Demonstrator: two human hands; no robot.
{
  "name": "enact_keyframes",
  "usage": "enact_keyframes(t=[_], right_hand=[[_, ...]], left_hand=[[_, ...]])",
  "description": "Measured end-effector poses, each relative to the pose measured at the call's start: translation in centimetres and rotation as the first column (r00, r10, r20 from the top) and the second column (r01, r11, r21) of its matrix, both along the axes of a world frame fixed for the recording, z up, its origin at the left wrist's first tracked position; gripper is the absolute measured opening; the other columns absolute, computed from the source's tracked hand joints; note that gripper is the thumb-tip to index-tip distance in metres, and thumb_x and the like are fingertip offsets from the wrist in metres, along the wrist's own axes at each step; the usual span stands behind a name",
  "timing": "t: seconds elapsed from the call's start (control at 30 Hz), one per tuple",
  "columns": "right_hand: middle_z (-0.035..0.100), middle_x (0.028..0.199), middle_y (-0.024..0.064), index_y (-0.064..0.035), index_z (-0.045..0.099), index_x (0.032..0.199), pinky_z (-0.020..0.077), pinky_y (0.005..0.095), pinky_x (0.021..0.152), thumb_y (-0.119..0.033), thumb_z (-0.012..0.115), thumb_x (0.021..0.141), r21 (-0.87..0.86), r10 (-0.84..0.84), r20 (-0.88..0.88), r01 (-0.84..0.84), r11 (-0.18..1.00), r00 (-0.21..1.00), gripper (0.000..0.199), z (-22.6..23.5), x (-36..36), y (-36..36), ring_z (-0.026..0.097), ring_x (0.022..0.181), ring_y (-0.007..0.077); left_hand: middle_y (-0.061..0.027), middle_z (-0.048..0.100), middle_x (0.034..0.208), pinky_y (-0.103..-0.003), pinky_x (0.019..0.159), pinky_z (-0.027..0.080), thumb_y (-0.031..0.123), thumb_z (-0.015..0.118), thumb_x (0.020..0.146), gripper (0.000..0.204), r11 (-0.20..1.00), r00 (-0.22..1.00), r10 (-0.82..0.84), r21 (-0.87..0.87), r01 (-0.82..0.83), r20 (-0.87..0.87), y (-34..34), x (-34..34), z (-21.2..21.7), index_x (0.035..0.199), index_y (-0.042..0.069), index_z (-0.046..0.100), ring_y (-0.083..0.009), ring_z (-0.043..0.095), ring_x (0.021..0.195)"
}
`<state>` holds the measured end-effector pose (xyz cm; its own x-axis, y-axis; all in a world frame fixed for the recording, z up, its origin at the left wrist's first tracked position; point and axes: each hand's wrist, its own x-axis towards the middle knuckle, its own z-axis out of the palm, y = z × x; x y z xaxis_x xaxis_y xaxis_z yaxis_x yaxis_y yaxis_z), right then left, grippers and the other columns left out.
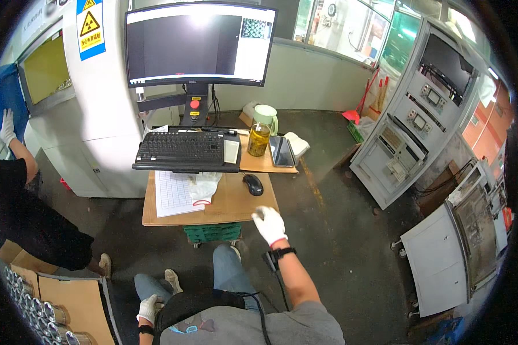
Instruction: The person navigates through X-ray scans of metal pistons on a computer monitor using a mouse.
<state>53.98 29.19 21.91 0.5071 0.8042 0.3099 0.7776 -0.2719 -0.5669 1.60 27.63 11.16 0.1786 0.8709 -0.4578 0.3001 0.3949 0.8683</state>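
Observation:
My right hand (269,225), in a white glove, is held out by the front right corner of a small wooden table (236,207). Its fingers are loosely bent and a little apart, with nothing seen in them. The black mouse (252,184) lies just beyond it, apart from the hand. My left hand (148,309), also gloved, is low beside my left thigh; its fingers are too small and partly hidden to make out. On the table are a printed sheet (170,198) and a crumpled white glove (204,187). A black keyboard (181,148) sits on a raised tray behind them.
A monitor (198,46) stands behind the keyboard. Right of it are a green mug (265,115), a jar of yellowish liquid (258,141) and a tablet (282,151). A co-worker (31,213) stands at left, above metal cylinders (54,313). Grey cabinets (408,126) line the right.

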Motion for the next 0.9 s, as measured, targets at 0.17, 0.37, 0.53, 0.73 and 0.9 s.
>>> enact_keyframes(t=[0.17,0.37,0.53,0.73,0.9], right_hand=[[0.051,0.134,0.0186,-0.0098,0.053,0.130,0.0452,0.0472,0.097,-0.034,0.072,0.078,-0.158,-0.131,0.105,0.147,0.976,0.986,0.061,-1.4,2.4,4.1,0.053,0.117,0.0403],[0.047,0.137,0.0190,-0.0093,0.041,0.138,0.0437,0.0497,0.099,-0.047,0.065,0.082,-0.334,-0.530,-0.070,0.481,0.811,0.845,0.072,-5.8,4.7,5.3,0.052,0.119,0.0400],[0.050,0.136,0.0191,-0.0130,0.039,0.141,0.0431,0.0466,0.102,-0.048,0.068,0.081,-0.449,-0.514,-0.226,0.379,0.809,0.828,0.075,-4.5,4.6,5.7,0.051,0.124,0.0382],[0.046,0.142,0.0163,-0.0160,0.036,0.145,0.0405,0.0456,0.105,-0.047,0.068,0.083,-0.476,-0.539,-0.296,0.368,0.799,0.788,0.077,-3.6,4.9,5.8,0.047,0.128,0.0368],[0.047,0.141,0.0170,-0.0148,0.039,0.143,0.0419,0.0456,0.103,-0.048,0.068,0.081,-0.448,-0.525,-0.286,0.373,0.813,0.802,0.076,-3.8,5.4,5.6,0.049,0.127,0.0368]], left_hand=[[-0.0121,0.068,0.073,-0.032,0.058,0.049,0.029,0.053,0.095,0.034,1.000,0.995,-0.002,0.028,0.005,-0.102,-0.6,-0.4,0.8,0.091,0.000,0.068,-0.0217,0.062,0.061],[-0.0127,0.069,0.077,-0.034,0.060,0.050,0.028,0.054,0.094,0.035,0.985,0.988,-0.042,0.161,0.066,-0.150,0.1,0.0,-0.7,0.088,-0.002,0.070,-0.0213,0.064,0.064],[-0.0124,0.068,0.080,-0.035,0.064,0.051,0.027,0.057,0.092,0.031,0.998,0.999,-0.011,-0.060,0.009,-0.030,-0.2,-1.6,-1.6,0.091,-0.002,0.068,-0.0233,0.065,0.069],[-0.0001,0.064,0.070,-0.031,0.050,0.041,0.039,0.057,0.093,0.027,0.850,0.995,0.096,-0.516,-0.103,-0.040,3.7,-0.7,-0.1,0.085,0.016,0.068,-0.0155,0.054,0.056],[-0.0104,0.065,0.097,-0.033,0.076,0.044,0.033,0.056,0.093,0.029,0.994,0.923,0.102,0.076,-0.079,-0.372,9.5,1.9,3.7,0.106,0.009,0.065,-0.0227,0.058,0.086]])
